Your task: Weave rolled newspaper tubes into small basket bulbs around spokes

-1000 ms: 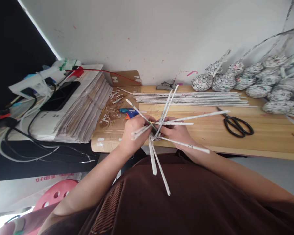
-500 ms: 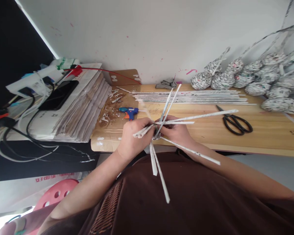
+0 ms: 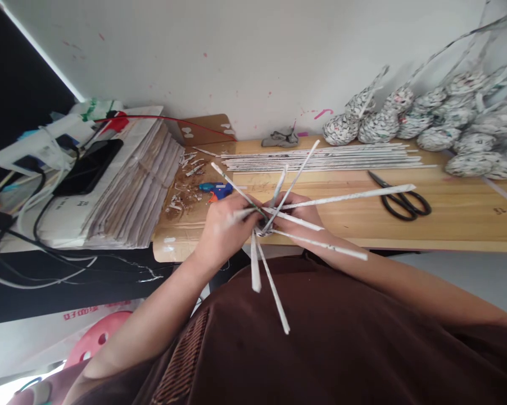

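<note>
Between my hands, just over the table's front edge, is a small woven piece [image 3: 262, 229] of rolled newspaper, its paper tubes [image 3: 350, 196] sticking out in several directions. My left hand [image 3: 226, 222] is closed around the left side of the weave, with a blurred tube at its fingers. On the other side my right hand [image 3: 302, 216] grips the piece, its fingers partly hidden behind the crossing tubes. Two tubes [image 3: 272, 287] hang down in front of my brown shirt. Beyond the hands lies a row of loose paper tubes [image 3: 321, 159].
Black scissors [image 3: 405, 205] lie to the right. A blue glue gun [image 3: 222, 190] rests on cardboard among paper scraps. At left, a paper stack [image 3: 139, 185] carries a phone [image 3: 89, 167] and cables. Several woven newspaper gourds [image 3: 378, 128] stand against the wall, near a grey cloth [image 3: 279, 139].
One tube now points up and left over my left hand, and the tubes there have shifted. Both hands still hold the weave. The whole view has shifted slightly.
</note>
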`<action>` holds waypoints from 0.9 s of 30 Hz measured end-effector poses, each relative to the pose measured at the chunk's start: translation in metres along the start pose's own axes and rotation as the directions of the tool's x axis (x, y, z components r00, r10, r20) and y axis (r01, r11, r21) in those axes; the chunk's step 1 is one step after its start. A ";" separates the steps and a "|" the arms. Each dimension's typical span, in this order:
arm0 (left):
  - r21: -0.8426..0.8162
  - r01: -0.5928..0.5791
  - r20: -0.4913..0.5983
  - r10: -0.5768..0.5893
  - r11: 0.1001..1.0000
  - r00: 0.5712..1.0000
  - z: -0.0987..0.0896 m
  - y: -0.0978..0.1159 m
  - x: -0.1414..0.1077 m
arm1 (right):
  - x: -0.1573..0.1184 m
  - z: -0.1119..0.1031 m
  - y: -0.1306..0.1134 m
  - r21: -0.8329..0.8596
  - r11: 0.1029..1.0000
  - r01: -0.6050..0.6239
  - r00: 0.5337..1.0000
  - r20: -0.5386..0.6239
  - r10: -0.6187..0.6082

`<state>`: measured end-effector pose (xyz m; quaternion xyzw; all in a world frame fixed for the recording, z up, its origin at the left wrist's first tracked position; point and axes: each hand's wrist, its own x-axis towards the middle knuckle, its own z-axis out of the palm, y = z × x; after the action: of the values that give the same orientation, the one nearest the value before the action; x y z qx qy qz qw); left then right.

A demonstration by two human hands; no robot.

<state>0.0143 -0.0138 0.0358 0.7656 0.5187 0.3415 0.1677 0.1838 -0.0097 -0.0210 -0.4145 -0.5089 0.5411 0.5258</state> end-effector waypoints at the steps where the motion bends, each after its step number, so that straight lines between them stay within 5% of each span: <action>1: -0.003 -0.015 -0.002 0.015 1.000 1.000 0.001 0.000 -0.001 | 0.000 0.000 0.001 0.027 0.999 -0.020 1.000 -0.007 0.020; 13: -0.024 -0.048 -0.069 0.047 0.999 0.997 0.013 -0.013 -0.011 | -0.006 -0.007 -0.015 0.065 0.990 -0.124 0.992 0.024 0.123; 19: -0.018 -0.179 -0.075 0.177 0.984 0.981 0.015 -0.015 -0.013 | -0.007 -0.009 -0.020 -0.128 0.990 -0.051 0.999 -0.009 0.050; 27: -0.027 -0.167 -0.168 0.161 0.986 0.973 0.022 -0.016 -0.016 | -0.008 -0.008 -0.012 -0.083 0.996 -0.041 0.999 0.001 0.041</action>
<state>0.0149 -0.0196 0.0048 0.7712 0.4587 0.4273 0.1110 0.1941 -0.0178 -0.0113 -0.4455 -0.5230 0.5309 0.4962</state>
